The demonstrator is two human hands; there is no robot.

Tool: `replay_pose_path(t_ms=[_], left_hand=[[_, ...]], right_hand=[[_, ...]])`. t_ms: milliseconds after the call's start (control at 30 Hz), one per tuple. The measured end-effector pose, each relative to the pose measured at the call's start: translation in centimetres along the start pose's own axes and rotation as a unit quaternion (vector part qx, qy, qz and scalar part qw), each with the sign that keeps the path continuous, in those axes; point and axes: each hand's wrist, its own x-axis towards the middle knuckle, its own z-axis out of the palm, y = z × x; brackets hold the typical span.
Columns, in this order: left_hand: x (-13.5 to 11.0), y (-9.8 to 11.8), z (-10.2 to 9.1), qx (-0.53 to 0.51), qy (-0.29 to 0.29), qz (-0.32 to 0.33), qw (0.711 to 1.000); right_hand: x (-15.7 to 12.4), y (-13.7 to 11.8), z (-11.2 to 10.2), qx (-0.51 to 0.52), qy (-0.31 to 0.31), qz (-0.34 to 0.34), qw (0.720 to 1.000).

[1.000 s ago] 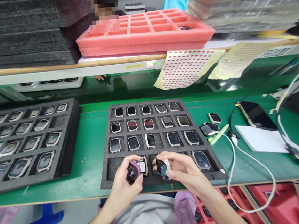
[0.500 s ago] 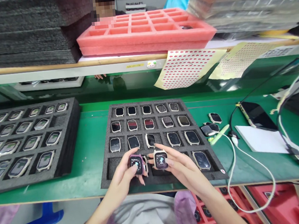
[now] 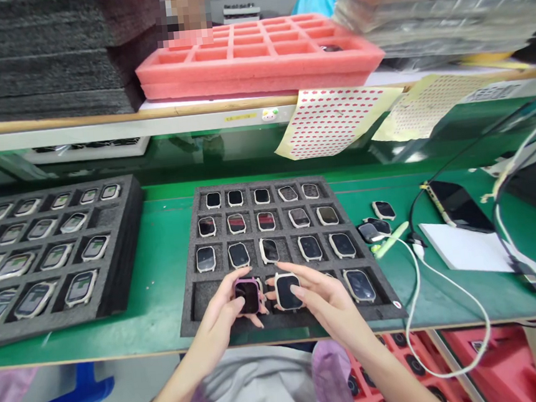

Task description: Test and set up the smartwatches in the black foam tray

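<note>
My left hand (image 3: 225,308) is closed on a purple-framed smartwatch (image 3: 247,295), its thumb on the edge of the dark screen. A pale-framed smartwatch (image 3: 286,291) is gripped in my right hand (image 3: 320,293), the thumb lying on its screen, which is dark too. Both watches are strapless and are held side by side above the front row of a dark grey foam tray (image 3: 204,327). Rows of watch bodies lie in the tray's compartments, among them a watch (image 3: 360,285) at the front right. My hands hide part of the front row.
Another foam tray (image 3: 130,238) of watches stands at the left. To the right lie several loose watches (image 3: 384,210), a green pen-like tool (image 3: 392,240), a white cable (image 3: 419,288), a phone (image 3: 460,205) and white paper (image 3: 469,249). Pink foam (image 3: 256,70) sits on the shelf above.
Both watch screens were lit with a dial and are now dark. My hands have barely moved. Another person's fingers behind the shelf are no longer visible.
</note>
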Motion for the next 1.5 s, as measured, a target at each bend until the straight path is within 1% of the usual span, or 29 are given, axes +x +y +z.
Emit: replay_pose_path(t_ms=[167,300,500,633,700,800,867,967,1067,1300,1500], left_hand=[[-0.1,0.1,0.2,0.018,0.000,0.002,1.000],[-0.1,0.0,0.4,0.078,0.021,0.016,0.997],[-0.2,0.1,0.7,0.183,0.070,0.015,0.981],[-0.4,0.2,0.6,0.223,0.066,0.009,0.972],[-0.4,0.2,0.6,0.229,0.059,0.003,0.972],[-0.3,0.4,0.8,0.210,0.066,0.003,0.975],[-0.1,0.5,1.0,0.194,0.071,0.012,0.978],[0.0,0.7,1.3,0.181,0.064,0.022,0.981],[0.2,0.6,1.3,0.185,0.055,0.020,0.981],[0.0,0.0,0.9,0.213,0.070,0.017,0.974],[-0.2,-0.1,1.0,0.211,0.075,0.018,0.974]], right_hand=[[-0.1,-0.3,0.4,-0.006,0.019,0.006,1.000],[-0.2,-0.5,0.4,0.028,-0.005,0.024,0.999],[-0.1,-1.0,0.1,0.081,-0.024,0.046,0.995],[0.1,-0.9,-0.2,0.073,-0.028,0.040,0.996],[0.1,-0.7,-0.4,0.060,-0.022,0.028,0.998],[0.2,-0.6,-0.5,0.058,-0.016,0.014,0.998],[0.3,-0.6,-0.5,0.064,-0.022,0.012,0.998],[0.3,-0.7,-0.5,0.076,-0.038,0.019,0.996],[0.3,-0.6,-0.5,0.080,-0.052,0.023,0.995],[0.0,-0.6,-0.2,0.070,-0.042,0.026,0.996],[0.0,-0.8,-0.1,0.081,-0.047,0.019,0.995]])
